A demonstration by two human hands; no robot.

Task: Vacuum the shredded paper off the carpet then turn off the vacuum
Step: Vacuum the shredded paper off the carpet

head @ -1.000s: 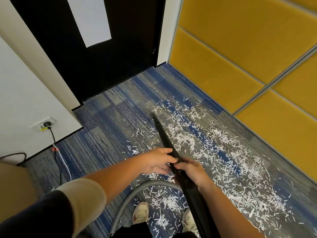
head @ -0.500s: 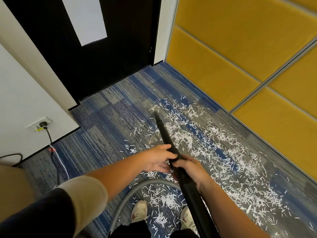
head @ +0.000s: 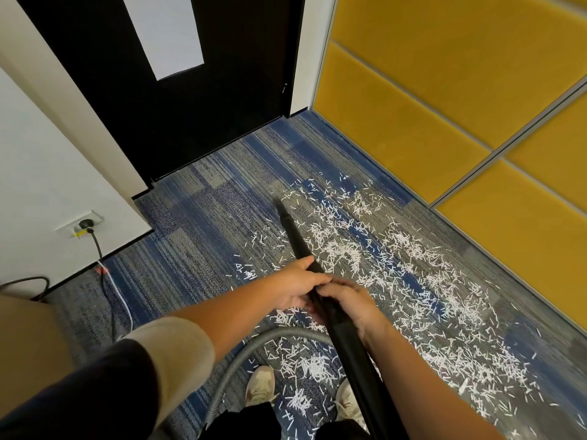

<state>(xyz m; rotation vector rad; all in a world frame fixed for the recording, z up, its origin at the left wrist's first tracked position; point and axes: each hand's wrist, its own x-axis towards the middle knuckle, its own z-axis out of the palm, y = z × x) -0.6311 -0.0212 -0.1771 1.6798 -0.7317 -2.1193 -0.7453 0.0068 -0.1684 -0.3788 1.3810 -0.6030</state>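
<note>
Stands on a blue-grey striped carpet [head: 197, 242] facing a black door [head: 190, 106], with yellow wall panels [head: 413, 106] right of that door and a wall socket [head: 79, 222] with a plugged-in black cord [head: 104, 281] left of it. Stands among shredded paper [head: 397, 265], strewn in a wide band from short of the door back past both shoes [head: 260, 385], beside a grey hose [head: 254, 354] looping on the floor.

Grips a black vacuum tube [head: 298, 239] two-handed: left hand [head: 295, 287] ahead with fingers curled over it, right hand [head: 349, 300] just behind and touching, fingers wrapped round.

Has nudged the tube tip slightly nearer the door than a second ago.

Aims the tube's long axis down and away toward the door, tip down at the carpet by the paper's left edge.
</note>
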